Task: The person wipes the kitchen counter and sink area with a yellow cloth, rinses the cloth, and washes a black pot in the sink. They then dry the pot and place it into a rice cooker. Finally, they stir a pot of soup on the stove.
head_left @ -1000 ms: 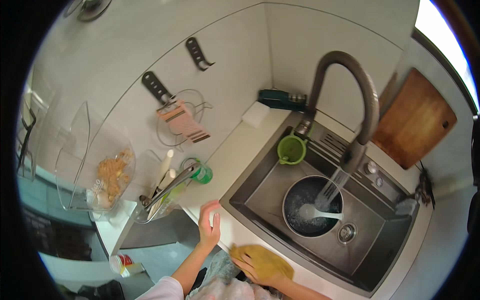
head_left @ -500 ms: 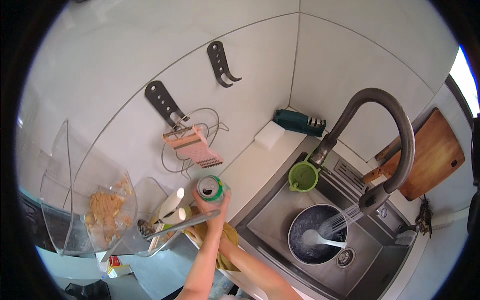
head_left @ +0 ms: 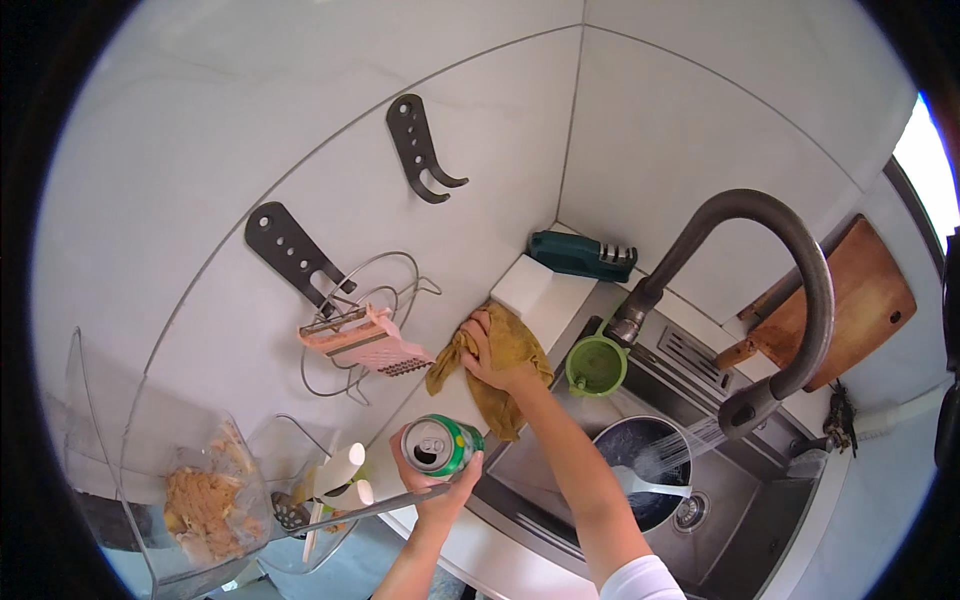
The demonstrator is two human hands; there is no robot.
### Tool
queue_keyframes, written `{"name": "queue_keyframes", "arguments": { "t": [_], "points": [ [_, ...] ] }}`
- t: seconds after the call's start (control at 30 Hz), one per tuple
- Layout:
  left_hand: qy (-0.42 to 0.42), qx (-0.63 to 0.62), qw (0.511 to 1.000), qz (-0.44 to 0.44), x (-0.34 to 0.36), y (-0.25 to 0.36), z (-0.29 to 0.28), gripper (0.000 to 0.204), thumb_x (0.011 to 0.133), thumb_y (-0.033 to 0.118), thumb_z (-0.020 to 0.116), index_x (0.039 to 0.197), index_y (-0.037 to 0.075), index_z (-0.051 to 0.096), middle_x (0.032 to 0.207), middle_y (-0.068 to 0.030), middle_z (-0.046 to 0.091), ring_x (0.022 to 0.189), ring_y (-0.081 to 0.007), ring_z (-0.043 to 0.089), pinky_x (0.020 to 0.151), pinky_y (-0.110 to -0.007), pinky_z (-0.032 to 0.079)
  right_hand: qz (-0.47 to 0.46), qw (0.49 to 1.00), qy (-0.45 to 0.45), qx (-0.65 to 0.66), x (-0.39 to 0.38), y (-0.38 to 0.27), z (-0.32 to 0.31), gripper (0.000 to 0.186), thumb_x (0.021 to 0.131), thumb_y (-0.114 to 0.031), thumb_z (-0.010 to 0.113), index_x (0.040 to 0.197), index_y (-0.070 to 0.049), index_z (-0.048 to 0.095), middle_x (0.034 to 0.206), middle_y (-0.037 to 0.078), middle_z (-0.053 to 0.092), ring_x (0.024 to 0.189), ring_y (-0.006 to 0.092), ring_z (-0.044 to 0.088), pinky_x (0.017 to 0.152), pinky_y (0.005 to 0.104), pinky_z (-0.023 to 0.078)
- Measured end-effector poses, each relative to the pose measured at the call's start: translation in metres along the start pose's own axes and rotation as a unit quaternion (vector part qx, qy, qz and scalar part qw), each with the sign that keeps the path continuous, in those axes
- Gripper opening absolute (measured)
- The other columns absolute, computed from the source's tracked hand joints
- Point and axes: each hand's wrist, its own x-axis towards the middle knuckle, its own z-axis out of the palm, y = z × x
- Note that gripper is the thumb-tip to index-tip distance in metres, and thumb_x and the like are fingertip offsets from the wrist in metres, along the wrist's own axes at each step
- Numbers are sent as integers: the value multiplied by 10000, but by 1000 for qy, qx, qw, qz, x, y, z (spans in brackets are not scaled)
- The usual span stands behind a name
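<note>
A green and silver drink can (head_left: 447, 446), its top opening showing, is gripped in my left hand (head_left: 437, 500) above the counter's front part. My right hand (head_left: 490, 358) presses a crumpled mustard-brown cloth (head_left: 508, 345) onto the counter strip (head_left: 560, 300) behind the sink, with the fingers bent over the fabric. Part of the cloth hangs toward the sink edge. Beside the cloth stands a white sponge block (head_left: 522, 285). The pink grater (head_left: 372, 342) hangs on the wall left of my right hand.
Water runs from the dark faucet (head_left: 750, 408) into a pot (head_left: 640, 440) holding a white ladle in the sink (head_left: 560, 420). A green strainer cup (head_left: 597, 365) hangs by the faucet base. A green knife sharpener (head_left: 582, 256), wooden boards (head_left: 850, 300) and a utensil holder (head_left: 310, 540) stand around.
My right hand has moved from beneath the left arm to the back counter, carrying the cloth there. My left hand has lowered the can slightly and brought it nearer.
</note>
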Motion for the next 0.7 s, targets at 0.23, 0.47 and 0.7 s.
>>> {"name": "queue_keyframes", "arguments": {
  "t": [0.23, 0.47, 0.7],
  "points": [
    [-34, 7, 998, -46, -3, -20, -11, 806, 660, 96, 778, 1273, -63, 280, 1187, -173, 471, 1073, -232, 494, 922, -346, 404, 140, 973, 7, -183, -59, -18, -31, 534, 800, -305, 562, 1256, -48, 457, 1321, 186, 407, 1205, 425, 352, 997, 493, 308],
    [-23, 22, 999, -13, -3, -36, -12, 955, 620, 142, 794, 1331, -76, 195, 1245, -205, 414, 1146, -268, 441, 986, -390, 344, 265, 929, 47, -253, -22, 70, -33, 607, 808, -347, 524, 1277, 21, 417, 1331, 282, 342, 1221, 478, 289, 1036, 517, 232],
    [-54, 22, 998, -1, -6, -44, -6, 895, 616, 120, 787, 1306, -57, 245, 1228, -185, 423, 1145, -260, 441, 982, -391, 345, 281, 935, 82, -203, 18, 98, -44, 647, 815, -449, 423, 1352, -90, 384, 1421, 230, 222, 1280, 423, 240, 1061, 493, 201]
  ]
}}
